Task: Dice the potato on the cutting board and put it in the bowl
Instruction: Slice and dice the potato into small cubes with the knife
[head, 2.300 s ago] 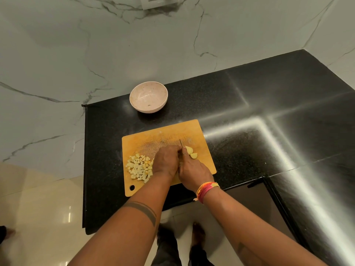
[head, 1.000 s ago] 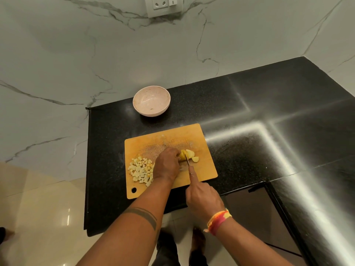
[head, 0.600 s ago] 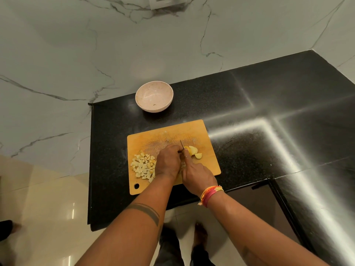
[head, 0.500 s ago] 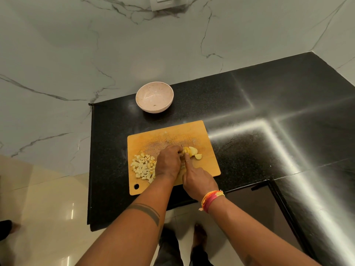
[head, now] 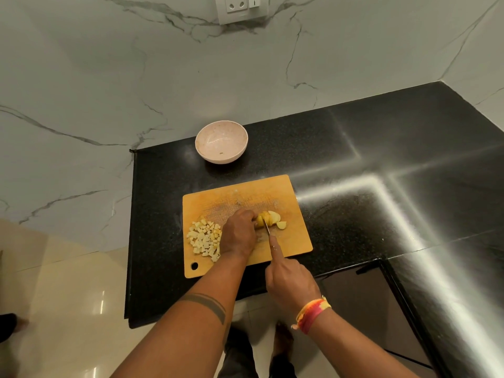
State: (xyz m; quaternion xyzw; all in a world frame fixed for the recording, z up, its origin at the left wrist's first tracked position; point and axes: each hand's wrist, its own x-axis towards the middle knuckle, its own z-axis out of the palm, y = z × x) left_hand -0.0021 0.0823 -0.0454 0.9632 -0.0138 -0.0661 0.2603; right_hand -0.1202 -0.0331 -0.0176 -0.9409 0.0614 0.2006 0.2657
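Head view shows the potato [head: 268, 218] lying on the cutting board [head: 289, 241], a little toward 1 o'clock of the board's middle, partly sliced, with one cut piece [head: 281, 225] just beside it at 4 o'clock. At 9 o'clock from it the left hand [head: 238, 236] has its curled fingers holding the potato's near end down. From 6 o'clock the right hand [head: 290, 279] grips the handle of a knife [head: 266, 228], index finger stretched straight along the back of the blade (the handle itself is hidden inside the hand), and the blade stands in the potato. A heap of diced potato cubes [head: 204, 240] sits on the board toward 9 o'clock, touching the left hand's outer edge. A small hanging hole [head: 194, 266] marks the board's corner at 7 o'clock. A pale pink bowl [head: 221, 141] stands upright on the black worktop [head: 354, 227] at 11 o'clock from the board, well apart from it, holding only a speck or two. A coloured thread band [head: 311, 315] circles the right wrist, and a dark tattoo band [head: 207, 305] crosses the left forearm. A white wall socket [head: 240, 8] sits on the marble wall [head: 109, 77] at 12 o'clock.
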